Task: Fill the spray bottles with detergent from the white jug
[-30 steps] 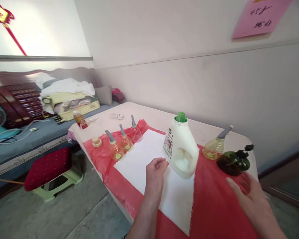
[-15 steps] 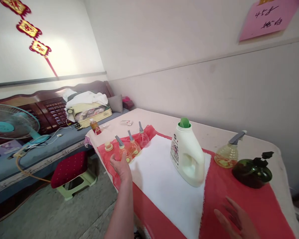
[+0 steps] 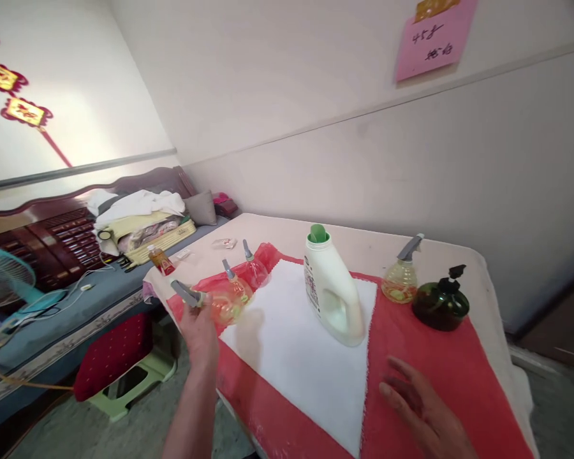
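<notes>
My left hand (image 3: 199, 335) is closed around the neck of a clear spray bottle (image 3: 224, 310) with a grey trigger head; the bottle is tilted, its head pointing left. Just behind it stand two more spray bottles, one with orange and yellow-green bits (image 3: 240, 288) and a clear one (image 3: 258, 273). My right hand (image 3: 423, 408) hovers over the red cloth (image 3: 411, 350) at the lower right, fingers apart and holding nothing. A large white detergent jug (image 3: 332, 290) with green in its mouth stands upright on the white cloth (image 3: 287, 344) between my hands.
A fourth spray bottle (image 3: 400, 280) and a dark green pump bottle (image 3: 441, 306) stand at the right. A small drink bottle (image 3: 161, 260) is at the table's far left. A red-cushioned stool (image 3: 115, 350) and a fan (image 3: 4, 280) are on the left.
My left hand has closed on the nearest spray bottle and tipped it leftward. My right hand remains open over the red cloth. The view has shifted to the right.
</notes>
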`<state>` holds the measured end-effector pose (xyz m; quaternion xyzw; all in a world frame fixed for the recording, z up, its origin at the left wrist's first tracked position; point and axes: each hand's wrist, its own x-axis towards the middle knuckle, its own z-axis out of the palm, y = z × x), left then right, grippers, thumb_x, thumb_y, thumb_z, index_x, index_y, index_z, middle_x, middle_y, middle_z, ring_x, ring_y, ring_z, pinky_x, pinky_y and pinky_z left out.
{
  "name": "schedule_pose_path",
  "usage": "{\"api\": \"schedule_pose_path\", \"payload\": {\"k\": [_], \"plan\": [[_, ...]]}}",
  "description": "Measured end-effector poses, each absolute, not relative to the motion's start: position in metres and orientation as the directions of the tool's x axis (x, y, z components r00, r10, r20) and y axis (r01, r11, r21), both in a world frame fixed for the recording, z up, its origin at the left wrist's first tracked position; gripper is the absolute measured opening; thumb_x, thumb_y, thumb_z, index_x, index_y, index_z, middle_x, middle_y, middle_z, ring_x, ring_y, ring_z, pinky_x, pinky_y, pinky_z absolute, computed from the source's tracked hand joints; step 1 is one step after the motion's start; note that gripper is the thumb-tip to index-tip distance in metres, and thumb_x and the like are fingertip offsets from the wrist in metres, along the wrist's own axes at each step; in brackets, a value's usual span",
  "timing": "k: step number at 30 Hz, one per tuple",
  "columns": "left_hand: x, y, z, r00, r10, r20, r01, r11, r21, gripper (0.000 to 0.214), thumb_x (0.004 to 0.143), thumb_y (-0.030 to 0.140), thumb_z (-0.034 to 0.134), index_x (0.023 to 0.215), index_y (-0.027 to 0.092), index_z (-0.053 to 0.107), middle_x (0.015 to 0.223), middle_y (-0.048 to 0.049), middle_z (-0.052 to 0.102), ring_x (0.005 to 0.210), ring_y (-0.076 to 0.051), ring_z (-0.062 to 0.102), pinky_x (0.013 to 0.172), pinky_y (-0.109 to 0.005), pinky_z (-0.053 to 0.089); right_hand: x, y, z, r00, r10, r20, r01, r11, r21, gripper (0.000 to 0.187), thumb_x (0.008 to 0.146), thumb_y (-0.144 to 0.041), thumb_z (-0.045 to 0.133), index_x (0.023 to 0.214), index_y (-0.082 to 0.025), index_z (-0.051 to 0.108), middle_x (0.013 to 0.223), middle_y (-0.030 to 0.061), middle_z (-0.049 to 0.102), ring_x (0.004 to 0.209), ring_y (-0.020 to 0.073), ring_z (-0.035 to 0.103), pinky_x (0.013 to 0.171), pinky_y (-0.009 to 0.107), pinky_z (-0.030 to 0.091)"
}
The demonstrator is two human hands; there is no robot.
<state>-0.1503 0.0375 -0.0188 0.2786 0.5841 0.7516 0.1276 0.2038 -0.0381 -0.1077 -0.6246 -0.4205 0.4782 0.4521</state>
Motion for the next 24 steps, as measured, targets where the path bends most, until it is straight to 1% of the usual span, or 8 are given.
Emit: {"api": "schedule_pose_path", "payload": {"k": [2, 4, 6, 9, 14, 18, 21, 24], "plan": [[-0.112, 0.021, -0.005, -0.614, 0.762, 0.206, -0.110, -0.342, 0.933, 0.031, 0.071, 0.034, 0.075, 0.094, 0.017, 0.066, 0.098, -0.0067, 0.068, 0.094, -0.019, 0.062, 0.090, -0.034, 0.044, 0.198, -0.041, -0.100, 0.062, 0.959, -0.276, -0.113, -0.268, -0.957, 0.066, 0.063, -0.065, 0.070, 0.115, -0.026, 0.057, 0.124, 0.0102, 0.061, 0.113, 0.0311, 0.058, 0.094, 0.044, 0.048], [-0.067, 0.008, 0.004, -0.353, 0.928, 0.123, -0.341, -0.250, 0.906, 0.030, 0.071, 0.033, 0.075, 0.095, 0.017, 0.065, 0.098, -0.0092, 0.069, 0.093, -0.022, 0.064, 0.087, -0.037, 0.047, 0.193, -0.045, -0.092, -0.136, 0.941, -0.310, -0.392, -0.339, -0.855, 0.065, 0.067, -0.066, 0.068, 0.116, -0.025, 0.057, 0.124, 0.0108, 0.061, 0.107, 0.0287, 0.062, 0.090, 0.042, 0.050], [-0.024, -0.002, 0.007, -0.126, 0.990, 0.057, -0.462, -0.109, 0.880, 0.033, 0.074, 0.030, 0.074, 0.103, 0.020, 0.063, 0.100, -0.0096, 0.070, 0.096, -0.024, 0.065, 0.085, -0.039, 0.048, 0.189, -0.050, -0.082, -0.373, 0.891, -0.260, -0.597, -0.445, -0.668, 0.070, 0.072, -0.071, 0.061, 0.123, -0.024, 0.054, 0.122, 0.0124, 0.062, 0.101, 0.0277, 0.064, 0.082, 0.040, 0.052], [0.020, -0.013, 0.002, 0.102, 0.995, 0.017, -0.503, 0.037, 0.863, 0.035, 0.076, 0.029, 0.073, 0.108, 0.021, 0.063, 0.106, -0.0101, 0.069, 0.102, -0.025, 0.064, 0.090, -0.040, 0.047, 0.190, -0.056, -0.072, -0.543, 0.831, -0.123, -0.689, -0.525, -0.500, 0.066, 0.080, -0.069, 0.053, 0.129, -0.024, 0.051, 0.117, 0.0111, 0.064, 0.090, 0.0232, 0.067, 0.069, 0.030, 0.052], [0.036, -0.006, -0.019, 0.017, 0.997, 0.079, -0.579, -0.054, 0.813, 0.026, 0.079, 0.034, 0.070, 0.099, 0.016, 0.068, 0.107, -0.0086, 0.067, 0.109, -0.026, 0.061, 0.101, -0.044, 0.042, 0.196, -0.055, -0.078, -0.461, 0.870, -0.175, -0.686, -0.475, -0.551, 0.058, 0.084, -0.064, 0.052, 0.121, -0.020, 0.055, 0.091, 0.0080, 0.068, 0.063, 0.0142, 0.065, 0.052, 0.020, 0.045], [0.029, 0.009, -0.037, -0.077, 0.996, -0.052, -0.605, -0.006, 0.796, 0.025, 0.078, 0.036, 0.071, 0.093, 0.016, 0.068, 0.095, -0.0073, 0.069, 0.097, -0.022, 0.066, 0.098, -0.041, 0.044, 0.185, -0.052, -0.093, -0.103, 0.994, -0.044, -0.470, -0.088, -0.878, 0.063, 0.068, -0.043, 0.077, 0.123, -0.029, 0.050, 0.117, 0.0054, 0.060, 0.099, 0.0216, 0.062, 0.082, 0.033, 0.050], [0.021, 0.014, -0.044, -0.079, 0.989, -0.129, -0.639, 0.049, 0.768, 0.026, 0.077, 0.039, 0.072, 0.091, 0.017, 0.068, 0.096, -0.0081, 0.069, 0.095, -0.021, 0.066, 0.097, -0.040, 0.045, 0.176, -0.052, -0.101, 0.109, 0.976, 0.187, -0.099, 0.198, -0.975, 0.067, 0.059, -0.030, 0.084, 0.119, -0.030, 0.053, 0.133, 0.0052, 0.048, 0.129, 0.0276, 0.040, 0.110, 0.043, 0.029], [0.009, 0.013, -0.042, -0.058, 0.994, -0.095, -0.668, 0.033, 0.744, 0.026, 0.076, 0.038, 0.073, 0.091, 0.017, 0.068, 0.097, -0.0072, 0.069, 0.097, -0.021, 0.066, 0.098, -0.040, 0.045, 0.173, -0.053, -0.099, -0.061, 0.995, 0.085, -0.304, 0.063, -0.951, 0.073, 0.067, -0.050, 0.077, 0.130, -0.033, 0.044, 0.142, 0.0079, 0.040, 0.133, 0.0309, 0.036, 0.108, 0.048, 0.032]]}}
